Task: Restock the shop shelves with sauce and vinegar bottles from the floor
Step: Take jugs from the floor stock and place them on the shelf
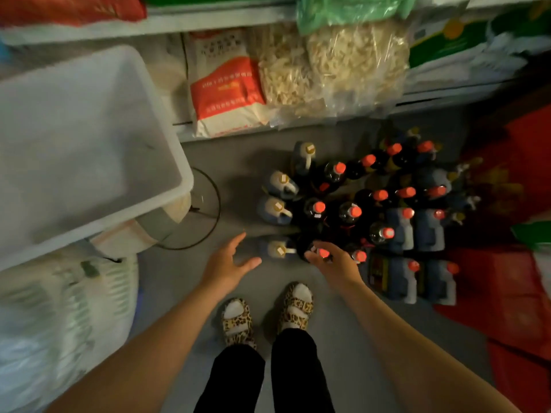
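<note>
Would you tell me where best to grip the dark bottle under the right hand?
Probably by the neck just below its red cap, from straight above: the dark bottle stands upright, packed among neighbours, so its sides are blocked. The right hand hovers there.

Bottles (351, 213) on floor (238, 162), right of tub (89, 138), below shelf (298, 123).

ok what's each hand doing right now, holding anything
left hand: open, fingers spread, holding nothing
right hand: open, fingers over a red-capped bottle, not yet gripping it
</note>
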Motion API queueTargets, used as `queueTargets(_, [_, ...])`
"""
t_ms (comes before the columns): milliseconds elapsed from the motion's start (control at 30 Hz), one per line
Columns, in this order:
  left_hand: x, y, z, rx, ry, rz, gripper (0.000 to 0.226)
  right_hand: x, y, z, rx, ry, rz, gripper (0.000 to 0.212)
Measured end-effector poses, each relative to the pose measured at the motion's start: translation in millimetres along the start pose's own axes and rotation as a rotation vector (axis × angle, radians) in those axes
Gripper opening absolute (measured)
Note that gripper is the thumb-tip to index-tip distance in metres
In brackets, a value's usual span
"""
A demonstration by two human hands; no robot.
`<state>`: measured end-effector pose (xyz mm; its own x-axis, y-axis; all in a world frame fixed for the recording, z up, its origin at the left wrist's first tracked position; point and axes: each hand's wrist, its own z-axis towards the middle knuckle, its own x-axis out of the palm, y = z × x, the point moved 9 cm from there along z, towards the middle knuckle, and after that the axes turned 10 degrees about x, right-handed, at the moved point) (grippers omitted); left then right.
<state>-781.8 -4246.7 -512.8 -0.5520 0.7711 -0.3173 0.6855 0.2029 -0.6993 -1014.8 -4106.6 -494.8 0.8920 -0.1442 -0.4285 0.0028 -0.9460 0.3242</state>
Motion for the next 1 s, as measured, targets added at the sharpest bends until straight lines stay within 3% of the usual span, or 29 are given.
queueTargets(400, [132, 174, 155, -0.035, 0.137, -0.014, 0.102, 141, -100, 181, 0.000, 0.073, 0.342, 0.052])
queueTargets(533, [157, 193, 199, 0.078, 0.187, 0.062, 0.119, 163, -121, 211, -0.078, 0.005, 0.360, 0.055])
queueTargets(700, [161, 202, 227, 0.170, 0.197, -0.014, 0.116, 169, -132, 228, -0.135, -0.099, 0.400, 0.051])
queueTargets(833, [157, 201, 231, 0.163, 0.189, -0.084, 0.106, 172, -132, 234, -0.119, -0.126, 0.465, 0.050])
queueTargets(1000, [151, 200, 240, 0.119, 0.220, -0.126, 0.110, 172, -121, 238, -0.104, -0.119, 0.467, 0.056])
